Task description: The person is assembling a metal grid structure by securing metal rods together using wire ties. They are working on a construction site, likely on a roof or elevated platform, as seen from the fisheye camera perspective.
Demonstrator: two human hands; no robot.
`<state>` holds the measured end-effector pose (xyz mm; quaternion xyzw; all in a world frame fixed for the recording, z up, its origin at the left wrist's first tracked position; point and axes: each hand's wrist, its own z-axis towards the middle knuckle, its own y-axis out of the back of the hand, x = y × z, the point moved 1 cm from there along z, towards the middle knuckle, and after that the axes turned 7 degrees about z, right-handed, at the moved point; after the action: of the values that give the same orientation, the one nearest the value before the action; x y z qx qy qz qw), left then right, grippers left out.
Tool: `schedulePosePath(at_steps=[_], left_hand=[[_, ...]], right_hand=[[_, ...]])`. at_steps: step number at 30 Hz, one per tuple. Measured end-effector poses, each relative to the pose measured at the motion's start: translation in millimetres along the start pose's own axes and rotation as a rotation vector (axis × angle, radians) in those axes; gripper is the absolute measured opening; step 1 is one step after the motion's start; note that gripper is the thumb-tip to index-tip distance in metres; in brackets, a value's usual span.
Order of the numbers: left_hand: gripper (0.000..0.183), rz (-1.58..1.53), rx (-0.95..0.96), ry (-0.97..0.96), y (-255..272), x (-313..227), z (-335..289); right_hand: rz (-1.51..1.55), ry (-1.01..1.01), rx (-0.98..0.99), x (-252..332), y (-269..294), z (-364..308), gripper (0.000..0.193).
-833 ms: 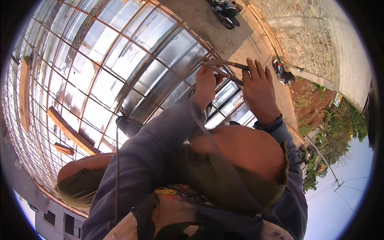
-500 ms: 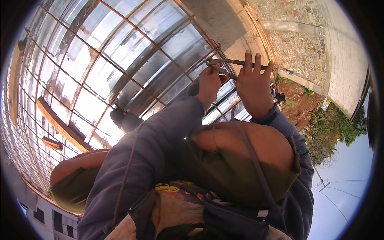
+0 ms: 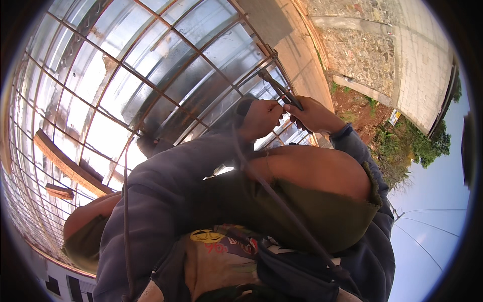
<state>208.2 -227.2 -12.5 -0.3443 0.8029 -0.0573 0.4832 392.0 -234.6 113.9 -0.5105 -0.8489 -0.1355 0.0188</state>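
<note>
My right hand point(image 3: 319, 117) is closed around the handles of dark pincers point(image 3: 279, 88), which are drawn close together. The pincers' jaws point up and left, beside a crossing of the rusty rebar grid point(image 3: 211, 64) near its edge. Just left of the handles is my left hand point(image 3: 261, 119), its fingers curled and pinched together; whatever they hold is too small or hidden to make out. Both hands are in front of my bent knee point(image 3: 322, 176), over the grid. Shiny metal sheeting point(image 3: 163, 55) lies under the bars.
A long curved-looking timber point(image 3: 70, 162) and a short wood block point(image 3: 59, 191) lie on the grid at left. Beyond the grid's edge are a paved strip point(image 3: 274, 25), a stone wall point(image 3: 359, 55) and an earth bank with plants point(image 3: 402, 146). Jacket cords point(image 3: 287, 214) hang before me.
My right hand has come down and left, going from spread fingers by parted handles to a closed grip. The pincers' handles have come together and swung downward. My left hand has left the jaws and lowered.
</note>
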Motion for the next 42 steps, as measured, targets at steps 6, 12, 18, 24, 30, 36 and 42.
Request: schedulePosePath(at_steps=[6, 12, 18, 24, 30, 36, 42], left_hand=[[0.038, 1.063, -0.492, -1.127, 66.6, -27.7, 13.7], [0.042, 0.838, -0.358, -1.051, 31.1, -20.0, 61.8], [0.040, 1.154, -0.276, -0.778, 19.1, -42.7, 83.1], [0.035, 1.195, -0.240, -0.543, 4.2, -57.3, 102.2], [0.031, 1.198, -0.295, -0.404, -2.8, -64.7, 106.2], [0.045, 1.288, -0.620, -0.988, -6.7, -53.3, 84.3], [0.023, 1.370, -0.165, -0.960, 1.1, -25.6, 63.4]], right_hand=[[0.822, -0.077, 0.220, -30.1, -6.5, 3.6, 0.043], [0.903, -0.128, 0.244, -7.7, 9.4, -0.9, 0.062], [-0.471, 0.355, -0.281, -0.2, 44.4, -25.3, 0.082], [-1.069, 0.455, -0.720, -29.4, 32.6, 25.9, 0.023], [-1.042, 0.621, -0.647, -58.2, 61.9, 65.0, 0.024], [-0.807, 0.621, -0.536, -83.9, 52.4, 67.6, 0.016], [0.846, -0.050, 0.389, -52.2, -2.7, 23.2, 0.021]])
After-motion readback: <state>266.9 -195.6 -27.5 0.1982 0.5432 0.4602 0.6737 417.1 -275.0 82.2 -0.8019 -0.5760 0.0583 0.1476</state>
